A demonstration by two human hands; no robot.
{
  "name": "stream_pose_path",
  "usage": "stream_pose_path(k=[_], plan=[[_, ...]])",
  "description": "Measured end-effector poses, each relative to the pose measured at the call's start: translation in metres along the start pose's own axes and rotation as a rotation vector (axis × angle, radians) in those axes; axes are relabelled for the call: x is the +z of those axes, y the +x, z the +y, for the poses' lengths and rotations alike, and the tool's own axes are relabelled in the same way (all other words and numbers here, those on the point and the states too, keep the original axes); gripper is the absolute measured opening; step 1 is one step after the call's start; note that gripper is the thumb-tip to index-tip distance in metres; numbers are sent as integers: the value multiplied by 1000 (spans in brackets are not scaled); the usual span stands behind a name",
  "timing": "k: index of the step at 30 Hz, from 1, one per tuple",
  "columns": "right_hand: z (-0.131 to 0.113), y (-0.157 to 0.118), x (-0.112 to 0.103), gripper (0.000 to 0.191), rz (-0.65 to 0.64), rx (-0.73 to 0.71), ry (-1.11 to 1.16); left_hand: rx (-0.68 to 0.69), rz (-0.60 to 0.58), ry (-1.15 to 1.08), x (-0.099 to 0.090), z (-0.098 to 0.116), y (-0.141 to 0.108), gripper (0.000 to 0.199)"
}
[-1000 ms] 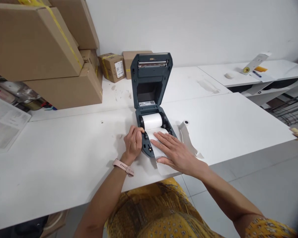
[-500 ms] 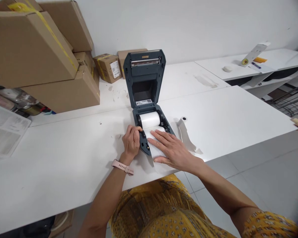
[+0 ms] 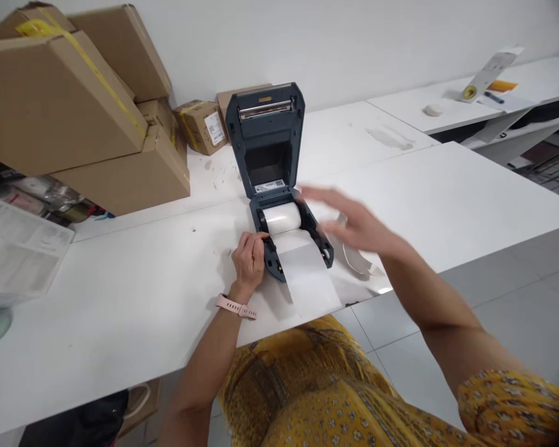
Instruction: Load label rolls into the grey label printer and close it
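Observation:
A dark grey label printer (image 3: 264,133) stands on the white table with its lid raised. Inside it sits a white label roll (image 3: 282,218), and its loose strip (image 3: 310,276) runs out over the printer's front toward the table edge. My left hand (image 3: 249,256) is closed at the printer's left side, its fingers curled on the rim. To the right of the raised lid, my right hand (image 3: 354,217) hovers blurred in the air, fingers spread and nothing in them. A curled piece of backing paper (image 3: 355,261) lies partly hidden under that hand.
Large cardboard boxes (image 3: 60,99) are stacked at the left, and a small labelled box (image 3: 200,127) stands against the wall. A clear plastic bin (image 3: 23,248) sits at the left edge. Tape (image 3: 469,93) and a pen (image 3: 494,97) lie on the far right table (image 3: 451,115).
My right hand has lifted off the label strip and moved up and right, uncovering the strip. My left hand stays at the printer's left side.

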State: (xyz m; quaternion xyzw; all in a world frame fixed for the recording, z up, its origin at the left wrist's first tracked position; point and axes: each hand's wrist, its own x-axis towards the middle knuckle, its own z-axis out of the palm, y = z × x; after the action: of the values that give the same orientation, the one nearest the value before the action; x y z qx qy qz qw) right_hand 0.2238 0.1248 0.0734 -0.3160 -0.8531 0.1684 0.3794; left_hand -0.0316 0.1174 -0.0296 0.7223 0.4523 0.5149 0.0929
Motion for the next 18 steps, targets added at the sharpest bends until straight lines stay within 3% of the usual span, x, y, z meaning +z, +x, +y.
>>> stream_pose_path(k=[2,4,7,9,11,14,16,18], plan=[[22,51,-20,57,281,100,32,-52,58,-45,-2,3,2,49],[47,107,-31,68,388,200,149,-138,121,-107,-6,9,2,48],[72,167,-34,75,319,352,363,-263,190,-201,-19,20,0,42],[70,173,-31,75,297,352,393,-326,267,-226,-31,27,-4,36],[54,148,-26,75,347,273,318,-366,369,-216,-43,32,-6,31],[19,75,-14,66,380,150,192,-318,484,-195,-56,41,-3,29],[0,22,0,56,358,60,170,-236,467,-222,-56,50,0,32],[-8,-20,17,46,294,-14,107,-152,368,-244,-51,61,1,38]])
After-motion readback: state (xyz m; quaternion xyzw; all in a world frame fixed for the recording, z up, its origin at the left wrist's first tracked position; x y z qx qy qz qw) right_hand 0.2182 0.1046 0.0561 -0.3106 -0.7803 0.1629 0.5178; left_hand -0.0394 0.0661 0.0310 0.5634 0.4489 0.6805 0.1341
